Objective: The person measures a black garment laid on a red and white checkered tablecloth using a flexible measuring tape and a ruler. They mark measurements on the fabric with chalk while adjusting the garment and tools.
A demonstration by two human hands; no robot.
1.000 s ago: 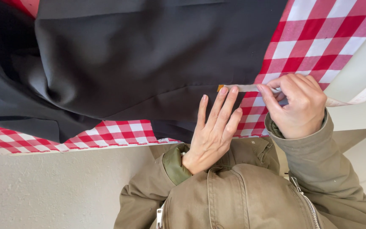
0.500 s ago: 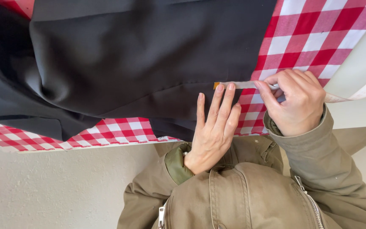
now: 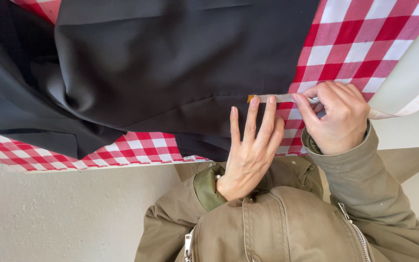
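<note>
Black woven garment [image 3: 170, 63] spread on red-and-white checked cloth [image 3: 360, 34] over bench. Left hand [image 3: 250, 150] open, fingers pressed flat on hem. Right hand [image 3: 338, 116] grip pinched on white measuring tape [image 3: 275, 98], end lying at hem edge. Judgement: tape best kept taut, flush along hem; fabric held unwrinkled.

The black garment [image 3: 170, 63] runs off the top and left edges. The measuring tape [image 3: 272, 98] vanishes inside the right hand [image 3: 338, 116], and its markings are unreadable. The checked cloth [image 3: 360, 39] hides the worktop.
</note>
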